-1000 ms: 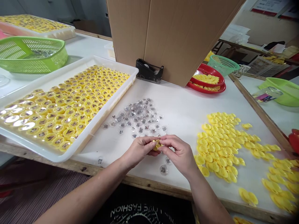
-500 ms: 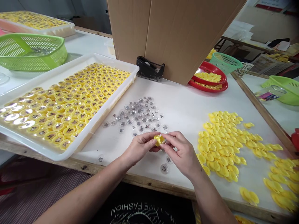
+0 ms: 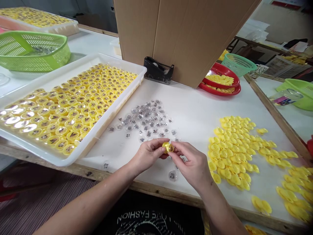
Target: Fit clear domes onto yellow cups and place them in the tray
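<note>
Yellow piece (image 3: 168,147) pinched in left hand (image 3: 149,153) and right hand (image 3: 189,161), partly hidden by fingertips

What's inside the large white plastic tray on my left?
The large white plastic tray holds closely packed round yellow pieces with small dark pictures on top. Its floor shows bare along the far-left side; beneath the pieces it is covered, so anything there can't be seen.

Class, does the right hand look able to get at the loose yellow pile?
Probably yes. The yellow pile lies uncovered beside the right hand, with nothing visible between, though that hand's fingers are busy on a yellow cap.
</note>
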Demonstrator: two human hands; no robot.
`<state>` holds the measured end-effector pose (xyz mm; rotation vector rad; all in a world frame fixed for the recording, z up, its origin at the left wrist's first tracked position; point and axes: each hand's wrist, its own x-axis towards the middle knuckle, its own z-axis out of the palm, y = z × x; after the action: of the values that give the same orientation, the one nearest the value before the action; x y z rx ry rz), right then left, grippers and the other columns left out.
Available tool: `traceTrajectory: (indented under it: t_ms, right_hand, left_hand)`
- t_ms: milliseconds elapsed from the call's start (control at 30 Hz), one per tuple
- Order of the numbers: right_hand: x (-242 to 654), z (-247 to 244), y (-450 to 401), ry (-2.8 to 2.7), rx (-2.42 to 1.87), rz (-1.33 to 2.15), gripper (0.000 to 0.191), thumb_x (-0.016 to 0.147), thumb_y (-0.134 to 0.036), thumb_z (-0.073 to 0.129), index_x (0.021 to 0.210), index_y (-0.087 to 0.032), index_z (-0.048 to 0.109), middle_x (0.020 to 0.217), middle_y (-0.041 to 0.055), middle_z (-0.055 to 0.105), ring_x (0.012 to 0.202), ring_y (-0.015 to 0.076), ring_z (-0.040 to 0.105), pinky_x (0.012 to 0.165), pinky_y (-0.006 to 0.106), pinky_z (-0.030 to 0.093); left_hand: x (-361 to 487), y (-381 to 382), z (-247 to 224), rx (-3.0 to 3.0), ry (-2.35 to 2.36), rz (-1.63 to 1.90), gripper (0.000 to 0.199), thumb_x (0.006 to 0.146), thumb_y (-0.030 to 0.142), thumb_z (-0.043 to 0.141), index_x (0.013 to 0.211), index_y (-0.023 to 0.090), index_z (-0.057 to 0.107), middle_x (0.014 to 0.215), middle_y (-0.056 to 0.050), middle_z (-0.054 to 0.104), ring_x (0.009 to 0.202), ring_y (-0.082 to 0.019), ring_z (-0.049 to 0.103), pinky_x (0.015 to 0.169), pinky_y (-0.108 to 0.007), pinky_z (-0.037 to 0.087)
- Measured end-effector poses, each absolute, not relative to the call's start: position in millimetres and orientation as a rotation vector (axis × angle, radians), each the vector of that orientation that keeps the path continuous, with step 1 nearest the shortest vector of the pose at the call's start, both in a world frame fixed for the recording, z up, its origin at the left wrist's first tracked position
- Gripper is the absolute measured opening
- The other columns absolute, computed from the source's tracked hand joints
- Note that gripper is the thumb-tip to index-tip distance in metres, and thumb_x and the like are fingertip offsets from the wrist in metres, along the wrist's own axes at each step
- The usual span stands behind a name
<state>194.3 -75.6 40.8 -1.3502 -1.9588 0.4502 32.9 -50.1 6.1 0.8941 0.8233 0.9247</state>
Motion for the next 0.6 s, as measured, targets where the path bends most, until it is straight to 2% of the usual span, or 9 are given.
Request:
traceTrajectory:
  t_ms: [200, 367, 533, 600]
  right_hand:
    - [192.9, 41.8, -76.5, -2.092, -1.296, 0.239, 0.022, 0.084, -0.015, 0.057, 0.104, -0.020, 0.064, 0.099, 0.0100, 0.067, 0.087, 0.0206, 0.067, 0.075, 0.035, 0.058]
    - [191.0, 37.7, -71.2, -2.106, -1.280, 0.250, 0.022, 0.085, -0.015, 0.055, 0.104, -0.022, 0.064, 0.097, 0.0087, 0.067, 0.087, 0.0204, 0.066, 0.076, 0.034, 0.057]
    - [180.7, 38.7, -82.6, -2.057, -1.386, 0.337, 0.021, 0.084, -0.009, 0.048, 0.096, -0.021, 0.060, 0.087, 0.0074, 0.063, 0.085, 0.0200, 0.061, 0.076, 0.033, 0.054]
    - [179.2, 28.5, -83.6, -2.067, -1.396, 0.347, 0.018, 0.080, -0.011, 0.052, 0.092, -0.022, 0.060, 0.085, 0.0056, 0.062, 0.082, 0.0199, 0.060, 0.074, 0.031, 0.053]
  left_hand:
    - [33.8, -51.8, 4.6, 0.928, 0.840, 0.916, 0.034, 0.075, 0.032, 0.071, 0.105, 0.016, 0.068, 0.092, -0.006, 0.069, 0.074, -0.015, 0.063, 0.069, -0.027, 0.053]
    - [33.8, -49.0, 2.1, 0.874, 0.864, 0.876, 0.039, 0.073, 0.034, 0.072, 0.106, 0.015, 0.067, 0.091, -0.007, 0.069, 0.074, -0.015, 0.063, 0.070, -0.029, 0.054]
    - [28.9, -53.8, 16.7, 0.838, 0.876, 0.809, 0.048, 0.070, 0.044, 0.073, 0.111, 0.020, 0.065, 0.099, -0.007, 0.070, 0.089, -0.023, 0.064, 0.078, -0.031, 0.054]
    - [27.7, -52.8, 9.7, 0.859, 0.943, 0.786, 0.047, 0.063, 0.043, 0.078, 0.104, 0.022, 0.067, 0.100, -0.006, 0.070, 0.093, -0.027, 0.064, 0.075, -0.031, 0.055]
